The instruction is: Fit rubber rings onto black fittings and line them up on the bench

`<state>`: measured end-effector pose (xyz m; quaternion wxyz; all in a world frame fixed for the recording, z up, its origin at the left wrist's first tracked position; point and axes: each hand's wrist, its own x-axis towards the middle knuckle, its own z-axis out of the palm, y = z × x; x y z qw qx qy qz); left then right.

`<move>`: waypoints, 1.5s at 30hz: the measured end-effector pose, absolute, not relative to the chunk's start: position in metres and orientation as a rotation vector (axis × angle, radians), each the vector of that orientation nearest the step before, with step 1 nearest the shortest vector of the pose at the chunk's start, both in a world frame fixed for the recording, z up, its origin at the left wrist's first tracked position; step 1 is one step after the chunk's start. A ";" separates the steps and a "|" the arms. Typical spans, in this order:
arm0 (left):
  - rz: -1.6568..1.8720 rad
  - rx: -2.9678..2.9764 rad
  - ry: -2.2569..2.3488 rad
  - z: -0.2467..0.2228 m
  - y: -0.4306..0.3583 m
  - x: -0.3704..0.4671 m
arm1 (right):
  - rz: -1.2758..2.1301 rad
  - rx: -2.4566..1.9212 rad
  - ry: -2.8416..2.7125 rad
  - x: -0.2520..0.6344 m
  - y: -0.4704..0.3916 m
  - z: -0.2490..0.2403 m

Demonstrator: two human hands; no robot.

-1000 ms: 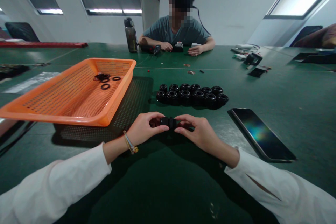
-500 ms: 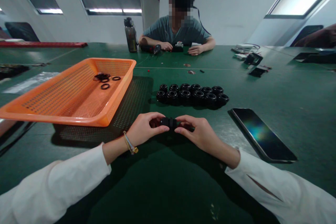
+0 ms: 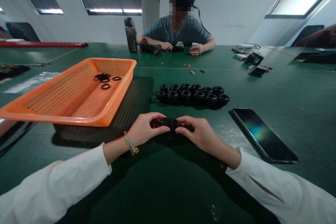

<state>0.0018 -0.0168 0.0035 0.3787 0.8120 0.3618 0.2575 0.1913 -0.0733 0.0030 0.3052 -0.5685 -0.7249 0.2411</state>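
Note:
Between my two hands is a small black cylindrical part (image 3: pixel 169 123), lying roughly level. My left hand (image 3: pixel 148 126) pinches its left end between thumb and fingers, and my right hand (image 3: pixel 196 129) pinches the right end. Just beyond them, several black round parts with ring-shaped tops (image 3: pixel 185 94) stand in two rows on the green table (image 3: pixel 168 189). To the left, an orange perforated basket (image 3: pixel 105 120) holds several thin black rings (image 3: pixel 105 86).
A phone (image 3: pixel 262 133) lies to the right. Across the table sits a person (image 3: pixel 176 29), hands on the tabletop, beside a dark bottle (image 3: pixel 130 35) and a power tool (image 3: pixel 152 49). Small devices with wires (image 3: pixel 254 58) lie at the far right.

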 end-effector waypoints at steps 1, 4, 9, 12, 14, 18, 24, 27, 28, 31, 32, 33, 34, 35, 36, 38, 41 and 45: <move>0.657 2.077 0.928 0.003 -0.017 0.002 | 0.639 -1.504 -1.919 0.191 -0.073 0.003; 0.654 2.082 0.935 0.003 -0.017 0.002 | 0.644 -1.502 -1.920 0.191 -0.073 0.004; 0.661 2.088 0.933 0.004 -0.017 0.002 | 0.670 -1.514 -1.917 0.190 -0.072 0.004; 0.664 2.089 0.932 0.004 -0.017 0.002 | 0.675 -1.514 -1.908 0.191 -0.072 0.003; 0.668 2.084 0.930 0.004 -0.017 0.002 | 0.679 -1.519 -1.906 0.191 -0.073 0.003; 0.671 2.075 0.923 0.003 -0.017 0.002 | 0.695 -1.532 -1.906 0.190 -0.073 0.004; 0.666 2.098 0.924 0.003 -0.016 0.002 | 0.701 -1.522 -1.905 0.190 -0.074 0.004; 0.663 2.111 0.924 0.003 -0.016 0.002 | 0.706 -1.521 -1.916 0.190 -0.074 0.004; 0.660 2.114 0.926 0.004 -0.017 0.002 | 0.704 -1.523 -1.918 0.190 -0.074 0.004; 0.654 2.114 0.930 0.004 -0.017 0.002 | 0.695 -1.520 -1.919 0.190 -0.073 0.004; 0.654 2.111 0.930 0.004 -0.017 0.002 | 0.694 -1.518 -1.919 0.190 -0.073 0.005; 0.654 2.106 0.929 0.005 -0.017 0.002 | 0.693 -1.517 -1.920 0.189 -0.073 0.005; 0.655 2.098 0.929 0.005 -0.017 0.002 | 0.692 -1.515 -1.923 0.189 -0.073 0.005; 0.656 2.089 0.928 0.005 -0.017 0.002 | 0.693 -1.513 -1.923 0.189 -0.073 0.006; 0.657 2.078 0.928 0.005 -0.017 0.002 | 0.697 -1.512 -1.920 0.189 -0.073 0.006; 0.655 2.050 0.926 0.005 -0.017 0.002 | 0.715 -1.508 -1.907 0.189 -0.074 0.007; 0.653 2.006 0.929 0.005 -0.017 0.002 | 0.717 -1.514 -1.877 0.189 -0.075 0.008; 0.643 2.007 0.940 0.006 -0.017 0.002 | 0.660 -1.464 -1.818 0.190 -0.077 0.007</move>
